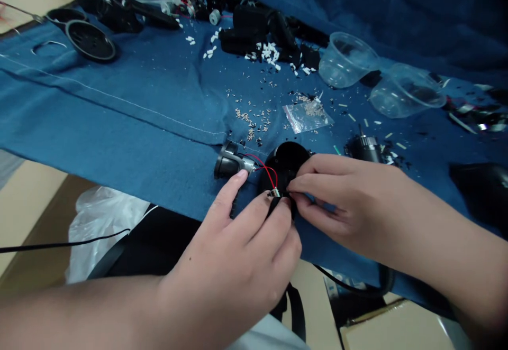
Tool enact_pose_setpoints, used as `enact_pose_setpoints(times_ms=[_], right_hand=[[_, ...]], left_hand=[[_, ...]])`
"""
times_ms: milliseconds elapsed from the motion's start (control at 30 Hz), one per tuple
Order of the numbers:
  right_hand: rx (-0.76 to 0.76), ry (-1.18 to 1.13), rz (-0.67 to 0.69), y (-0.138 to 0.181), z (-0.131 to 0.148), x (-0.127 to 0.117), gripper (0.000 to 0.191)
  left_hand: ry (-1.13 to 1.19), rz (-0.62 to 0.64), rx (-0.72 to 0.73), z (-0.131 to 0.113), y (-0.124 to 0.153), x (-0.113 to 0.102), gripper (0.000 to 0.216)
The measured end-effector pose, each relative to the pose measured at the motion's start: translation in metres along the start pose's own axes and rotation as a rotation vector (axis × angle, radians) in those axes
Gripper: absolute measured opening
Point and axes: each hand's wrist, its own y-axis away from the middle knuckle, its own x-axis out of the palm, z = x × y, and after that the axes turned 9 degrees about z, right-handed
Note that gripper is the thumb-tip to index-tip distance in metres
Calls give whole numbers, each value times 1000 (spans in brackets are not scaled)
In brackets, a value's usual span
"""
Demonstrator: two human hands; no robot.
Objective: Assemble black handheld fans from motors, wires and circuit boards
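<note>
A black plastic housing (288, 154) with a round open end lies at the table's front edge, between my hands. My left hand (250, 249) is closed around its near part; the index finger reaches out to a small silver motor (246, 165). That motor sits in a black round fitting (226, 160). Red wires (272, 170) run from it to a small connector or board (273, 192) at my left fingertips. My right hand (341, 191) pinches at the housing's right side, and its fingertips hide whatever is between them.
Beyond the hands, tiny screws (251, 122) lie scattered beside a clear zip bag (307, 116). Farther back are white bits (269, 54), black plastic parts (246, 38) and clear bowls (349, 59). A black cylindrical motor-like part (363, 148) stands behind my right hand on the blue cloth (151, 80).
</note>
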Motion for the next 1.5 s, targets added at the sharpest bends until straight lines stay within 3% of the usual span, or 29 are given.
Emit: enact_pose_setpoints(times_ms=[133,333,633,800,1200,1500], right_hand=[[31,-64,-115,1,-1,3,15],[46,-160,-177,6,-3,8,10],[-22,-205,-170,9,-5,7,16],[-30,-177,-124,8,-4,6,21],[19,-136,-98,10,0,4,15],[0,-126,-93,10,-2,6,13]], left_hand=[[-10,-7,-12,-2,0,0,26],[31,54,-49,-6,2,-3,44],[87,-104,-65,-4,2,9,51],[68,-47,-60,-5,5,7,49],[80,-136,-24,-4,3,7,47],[35,-122,-53,-4,3,7,47]])
